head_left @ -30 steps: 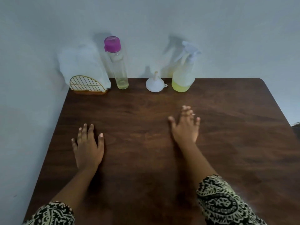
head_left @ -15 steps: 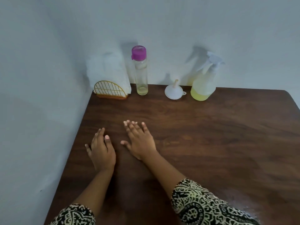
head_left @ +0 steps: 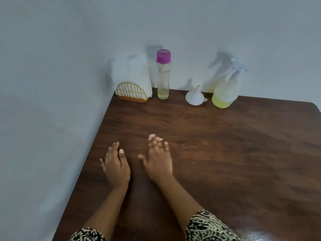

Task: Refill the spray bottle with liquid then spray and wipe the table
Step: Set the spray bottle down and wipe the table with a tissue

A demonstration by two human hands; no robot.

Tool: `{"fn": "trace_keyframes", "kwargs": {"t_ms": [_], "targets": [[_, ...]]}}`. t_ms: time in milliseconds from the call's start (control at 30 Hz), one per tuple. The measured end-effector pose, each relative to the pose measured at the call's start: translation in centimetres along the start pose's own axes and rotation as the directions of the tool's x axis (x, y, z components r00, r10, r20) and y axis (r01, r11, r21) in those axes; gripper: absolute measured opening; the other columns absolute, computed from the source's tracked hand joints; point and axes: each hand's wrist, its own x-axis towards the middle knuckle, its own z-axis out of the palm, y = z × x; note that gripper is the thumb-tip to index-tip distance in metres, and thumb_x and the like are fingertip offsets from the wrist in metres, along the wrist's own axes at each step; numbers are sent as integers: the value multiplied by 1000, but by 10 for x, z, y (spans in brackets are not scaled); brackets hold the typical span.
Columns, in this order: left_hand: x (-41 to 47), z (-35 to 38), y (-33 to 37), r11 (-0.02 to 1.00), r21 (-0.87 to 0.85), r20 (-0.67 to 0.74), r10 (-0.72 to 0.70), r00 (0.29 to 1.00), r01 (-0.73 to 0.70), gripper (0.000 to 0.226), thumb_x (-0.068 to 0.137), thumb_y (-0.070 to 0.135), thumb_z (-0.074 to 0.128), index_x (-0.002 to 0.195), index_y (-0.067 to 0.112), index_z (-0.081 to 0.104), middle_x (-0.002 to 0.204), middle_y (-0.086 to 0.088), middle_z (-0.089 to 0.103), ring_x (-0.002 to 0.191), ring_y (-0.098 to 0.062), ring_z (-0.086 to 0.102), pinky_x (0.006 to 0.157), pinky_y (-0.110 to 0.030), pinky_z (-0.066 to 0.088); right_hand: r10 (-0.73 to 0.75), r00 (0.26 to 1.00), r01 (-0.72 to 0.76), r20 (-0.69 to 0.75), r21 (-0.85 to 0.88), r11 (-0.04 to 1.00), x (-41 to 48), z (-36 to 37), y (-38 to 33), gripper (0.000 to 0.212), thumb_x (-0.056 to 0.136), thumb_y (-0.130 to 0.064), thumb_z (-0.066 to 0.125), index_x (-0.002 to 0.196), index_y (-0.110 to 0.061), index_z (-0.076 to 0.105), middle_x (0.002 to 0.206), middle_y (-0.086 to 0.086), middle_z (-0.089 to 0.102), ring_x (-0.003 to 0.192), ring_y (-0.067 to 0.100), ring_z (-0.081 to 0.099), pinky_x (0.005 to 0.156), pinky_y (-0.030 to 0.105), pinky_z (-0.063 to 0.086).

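Both of your hands hold nothing. Your left hand [head_left: 116, 164] lies palm down with its fingers straight and close together. Your right hand [head_left: 159, 159] is just beside it, also palm down, fingers straight and slightly spread. The right one is blurred, so you cannot tell whether it touches the wood or hovers just above it. The left appears to rest on the dark wooden table [head_left: 225, 153], near the left edge where it meets the pale wall [head_left: 52, 84]. Everything else stands in a row well beyond your fingertips, along the far edge against the wall. The spray bottle [head_left: 225, 87] is far ahead and off to the right of your right hand, upright, its white trigger head on, with yellow liquid [head_left: 222, 102] filling only its lowest part. Just to its left a white funnel [head_left: 194, 98] sits mouth down, spout pointing up. Almost straight ahead of your right hand stands a tall clear bottle [head_left: 163, 75] with a purple cap, upright and almost empty. Just left of that, ahead of your left hand, a gold wire napkin holder [head_left: 132, 92] in the far left corner holds white paper napkins [head_left: 132, 72]. Patterned black-and-cream sleeves [head_left: 206, 226] cover your arms nearest you.
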Motion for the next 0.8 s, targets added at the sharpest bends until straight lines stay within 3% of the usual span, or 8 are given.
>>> {"fn": "trace_keyframes", "kwargs": {"t_ms": [100, 200, 267, 367, 467, 633, 700, 800], "targets": [[-3, -6, -11, 991, 137, 52, -6, 999, -1, 40, 101, 20, 42, 138, 10, 51, 147, -10, 47, 141, -25, 35, 117, -50, 11, -152, 986, 155, 76, -35, 987, -7, 4, -18, 74, 92, -55, 12, 152, -11, 2, 160, 5, 2, 148, 19, 2, 110, 36, -16], [-10, -13, -20, 954, 284, 125, 58, 990, -92, 42, 98, 18, 48, 140, 10, 50, 150, -8, 43, 143, -25, 32, 116, -51, 16, 66, 997, -70, -48, -82, 994, -9, -5, 23, 80, 87, -59, 3, 152, -12, 3, 160, 7, 11, 147, 22, 10, 116, 39, -5], [-17, -17, -24, 935, 336, 143, 68, 987, -112, 43, 98, 19, 49, 140, 10, 49, 152, -7, 41, 144, -24, 31, 116, -50, 18, 270, 956, -278, -117, -60, 959, -15, -13, 69, 78, 91, -60, 8, 152, -12, 2, 160, 8, 10, 147, 22, 10, 117, 42, 0], [-29, -21, -28, 924, 364, 135, 71, 988, -117, 43, 98, 19, 50, 140, 10, 50, 151, -8, 42, 143, -25, 32, 115, -51, 20, 436, 898, -438, -68, -18, 899, -26, -24, 101, 76, 95, -59, 14, 151, -11, -6, 160, 7, 1, 148, 20, 2, 118, 44, -3], [-39, -25, -29, 932, 349, 123, 61, 991, -101, 42, 98, 18, 49, 139, 10, 51, 150, -8, 43, 143, -24, 33, 115, -51, 20, 324, 942, -324, -90, 19, 946, -31, -12, 64, 80, 94, -59, 17, 151, -5, 1, 160, 10, 8, 147, 22, 8, 117, 42, -1], [-52, -31, -33, 936, 338, 124, 59, 991, -98, 42, 98, 15, 48, 139, 11, 51, 150, -7, 44, 143, -23, 32, 115, -50, 19, -86, 996, 87, 14, -47, 995, -79, 20, -23, 76, 87, -59, 24, 139, -8, 46, 144, 5, 47, 134, 18, 43, 111, 42, 20], [-59, -33, -35, 937, 334, 122, 63, 991, -101, 41, 97, 13, 49, 138, 10, 52, 149, -7, 45, 143, -23, 33, 115, -51, 20, -112, 993, 114, 41, -43, 993, -97, 15, -17, 69, 85, -56, 29, 134, -13, 54, 138, -1, 54, 128, 13, 49, 108, 42, 27], [-71, -39, -37, 938, 329, 132, 68, 989, -108, 41, 98, 13, 48, 138, 10, 52, 150, -7, 44, 143, -24, 32, 115, -50, 19, -43, 997, 38, -60, -93, 995, -109, 8, 27, 64, 85, -50, 33, 135, -15, 53, 137, -2, 55, 128, 16, 50, 107, 47, 31]]}}
